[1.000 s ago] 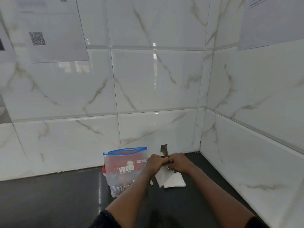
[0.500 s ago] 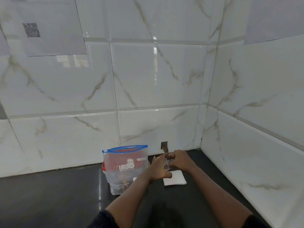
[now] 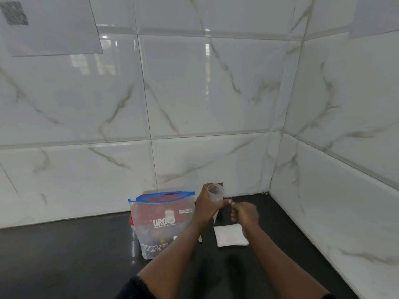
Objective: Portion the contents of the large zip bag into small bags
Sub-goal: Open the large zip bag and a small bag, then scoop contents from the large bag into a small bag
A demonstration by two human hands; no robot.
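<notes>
The large zip bag [image 3: 162,225] stands upright on the dark counter [image 3: 64,255]. It is clear with a blue zip strip, its mouth is open, and dark contents lie at its bottom. Just right of its top, my left hand [image 3: 206,209] grips a small clear bag [image 3: 215,192], whose mouth is spread round above my fingers. My right hand [image 3: 245,214] hovers a little to the right with curled fingers, and I see nothing in it. Under that hand a flat stack of small white bags [image 3: 231,235] lies on the counter.
Marble-tiled walls [image 3: 216,104] close the counter at the back and on the right, forming a corner. A thin pale stick [image 3: 200,238] shows beside my left forearm. Something red [image 3: 130,221] stands behind the large bag. Paper sheets hang on the walls.
My hands have parted. The left hand has raised the small bag, its mouth now spread round. The right hand has let go and moved right, over the stack.
</notes>
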